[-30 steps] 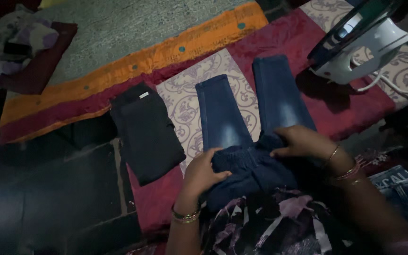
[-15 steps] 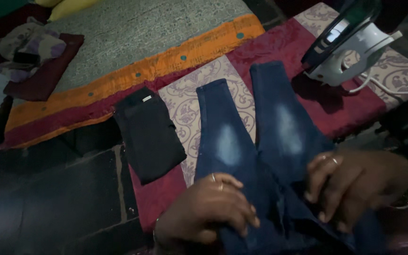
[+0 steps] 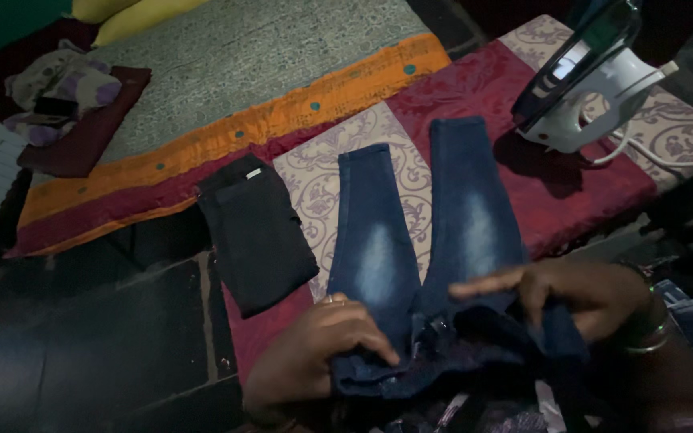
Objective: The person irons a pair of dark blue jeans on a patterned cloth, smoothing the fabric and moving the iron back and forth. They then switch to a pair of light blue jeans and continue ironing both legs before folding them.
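Blue jeans (image 3: pixel 411 232), faded patches on thighs, lie flat on a patterned maroon/cream cloth (image 3: pixel 579 184) spread over the surface. Long axis runs approx 6 to 12 o'clock: waistband at the 6 o'clock end, nearest the person, two legs fanned out toward 12, cuffs far end. Left leg cuff at approx 11, right leg cuff at approx 12–1.

Left hand (image 3: pixel 314 353): at waistband's left corner, fingers curled shut, pinching the bunched denim edge. Ring visible on one finger.

Right hand (image 3: pixel 579 293): at waistband's right side, fingers extended toward 9 o'clock, lying on/over the folded top edge; thumb hidden, so grip vs. flat press: can't tell. Bangles at wrist.

Both hands at the same end of the garment, about equally near; legs lie wholly beyond them toward 12.

Surroundings: folded black garment (image 3: pixel 257 232) at 9–10 o'clock of the jeans, just beside, not touching. White-and-dark electric iron (image 3: pixel 587 88) standing on its heel at 1–2 o'clock, cord trailing right. Orange-bordered grey mat (image 3: pixel 226 72) beyond, 11 o'clock. Small clothes heap (image 3: pixel 62 100) far at 10.
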